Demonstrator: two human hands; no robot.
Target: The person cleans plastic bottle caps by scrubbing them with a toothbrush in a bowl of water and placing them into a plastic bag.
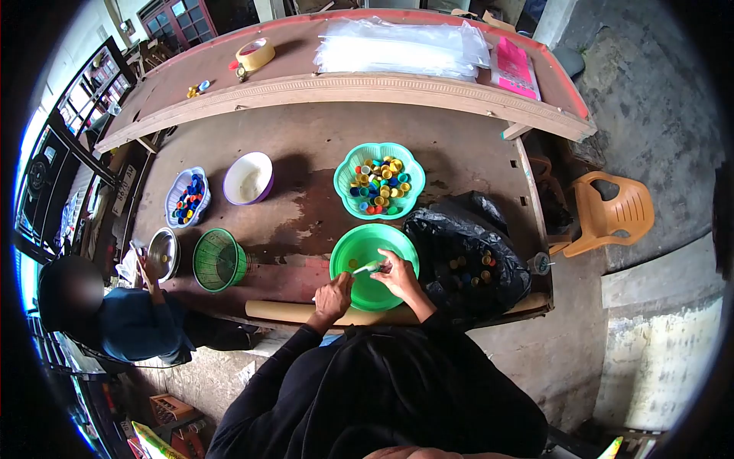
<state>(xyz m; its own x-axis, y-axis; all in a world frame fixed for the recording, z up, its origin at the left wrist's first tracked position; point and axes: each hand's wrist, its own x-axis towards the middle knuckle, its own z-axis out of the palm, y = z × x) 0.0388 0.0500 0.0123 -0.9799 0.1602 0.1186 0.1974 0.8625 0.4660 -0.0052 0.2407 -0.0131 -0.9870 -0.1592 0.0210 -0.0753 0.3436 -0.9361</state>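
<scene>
Over the green basin (344,249) both of my hands are close together. My left hand (333,297) is closed around a thin light-coloured tool, whose tip points right. Between the fingers of my right hand (399,275) is a small pale green cap (374,267), touching or nearly touching the tool's tip. A few small round pieces lie in the basin. Behind it stands a scalloped teal bowl (345,164) of mixed coloured caps (380,183). To the right, a black plastic bag (443,222) lies open with several caps inside.
Left are a green basket (219,260), a white-and-purple bowl (249,177), a bowl of blue and red caps (189,200) and a metal bowl (163,255) beside a seated person. A raised shelf (298,88) holds tape (255,53) and plastic sheets (401,50). An orange chair (615,208) stands right.
</scene>
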